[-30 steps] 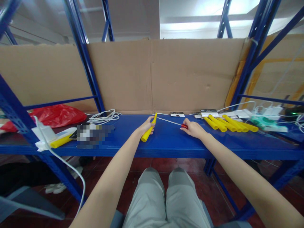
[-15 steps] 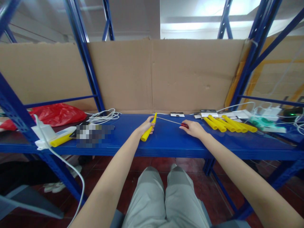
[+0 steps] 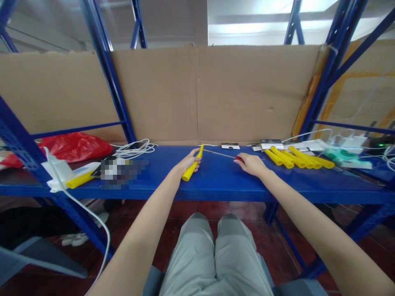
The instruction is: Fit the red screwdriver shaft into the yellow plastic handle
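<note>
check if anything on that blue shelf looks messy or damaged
Nothing looks damaged or spilled. The white cables lie in a loose tangle beside a crumpled red bag. The yellow handles lie neatly side by side. The left hand grips one yellow handle; the right hand holds the red-ended thin rod.

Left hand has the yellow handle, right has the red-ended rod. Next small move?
Probably slide the thin rod further toward the yellow handle. The left hand grips the handle, the right hand pinches the rod's red end, and the rod's tip sits at the handle's mouth.
</note>
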`<state>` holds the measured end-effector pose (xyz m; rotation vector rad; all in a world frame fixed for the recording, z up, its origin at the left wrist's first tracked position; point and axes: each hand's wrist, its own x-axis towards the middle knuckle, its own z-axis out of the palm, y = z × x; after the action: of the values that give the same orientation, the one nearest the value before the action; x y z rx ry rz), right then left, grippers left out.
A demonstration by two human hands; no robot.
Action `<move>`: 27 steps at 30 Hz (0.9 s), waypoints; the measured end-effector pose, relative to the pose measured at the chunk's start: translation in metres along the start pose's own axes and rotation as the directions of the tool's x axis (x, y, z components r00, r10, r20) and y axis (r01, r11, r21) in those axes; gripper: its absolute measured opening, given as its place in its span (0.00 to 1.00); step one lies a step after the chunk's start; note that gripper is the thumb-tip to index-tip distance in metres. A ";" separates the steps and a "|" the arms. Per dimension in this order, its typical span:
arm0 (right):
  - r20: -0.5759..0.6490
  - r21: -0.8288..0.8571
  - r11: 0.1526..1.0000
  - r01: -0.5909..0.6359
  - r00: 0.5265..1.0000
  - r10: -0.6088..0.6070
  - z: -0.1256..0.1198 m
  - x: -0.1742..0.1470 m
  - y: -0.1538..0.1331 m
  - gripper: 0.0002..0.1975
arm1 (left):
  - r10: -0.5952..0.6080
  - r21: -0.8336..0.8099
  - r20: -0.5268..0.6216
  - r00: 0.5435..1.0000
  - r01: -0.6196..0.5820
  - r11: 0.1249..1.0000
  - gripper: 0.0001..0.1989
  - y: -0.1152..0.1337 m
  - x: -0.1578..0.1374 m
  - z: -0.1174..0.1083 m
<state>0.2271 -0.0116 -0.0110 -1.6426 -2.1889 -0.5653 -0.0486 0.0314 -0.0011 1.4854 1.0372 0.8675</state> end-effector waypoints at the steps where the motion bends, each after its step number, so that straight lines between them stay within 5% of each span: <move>1: 0.005 0.007 1.000 -0.006 1.000 0.006 0.000 0.000 0.000 0.13 | -0.002 0.007 0.000 1.000 0.002 1.000 0.32 0.001 -0.001 0.000; 27: -0.046 -0.028 0.999 0.019 0.999 -0.020 -0.002 0.000 0.003 0.15 | 0.023 -0.016 0.005 1.000 -0.023 1.000 0.31 -0.002 0.002 0.000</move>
<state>0.2297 -0.0122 -0.0091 -1.6071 -2.1755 -0.6351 -0.0485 0.0339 -0.0034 1.4882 1.0093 0.8857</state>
